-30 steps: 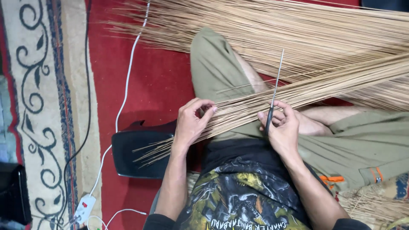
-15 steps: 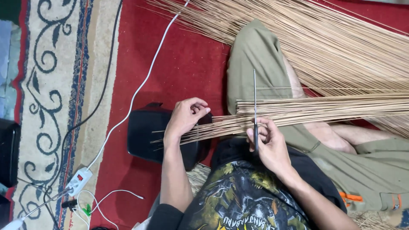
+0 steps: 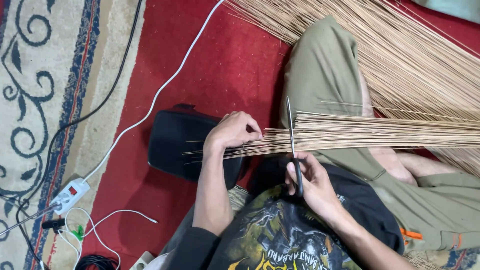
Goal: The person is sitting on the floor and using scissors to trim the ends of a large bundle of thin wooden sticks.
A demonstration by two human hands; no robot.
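My left hand point(image 3: 231, 132) grips the thin ends of a bundle of tan sticks point(image 3: 380, 133) that runs across my lap to the right. My right hand point(image 3: 312, 184) holds black-handled scissors point(image 3: 292, 135), blades pointing away from me and set across the bundle just right of my left hand. The stick tips point(image 3: 210, 151) poke out left of my left hand, over a black pouch point(image 3: 180, 143).
A large heap of loose sticks point(image 3: 400, 50) covers the floor at the upper right, over my bent knee in olive trousers point(image 3: 325, 70). On the red carpet point(image 3: 220, 65) lie a white cable point(image 3: 165, 85), a power strip point(image 3: 70, 195) and black cables point(image 3: 95, 112).
The view has shifted so the bundle now lies level across my lap. The scissors have swung from a tilt to nearly upright across the sticks. Both hands keep their hold.
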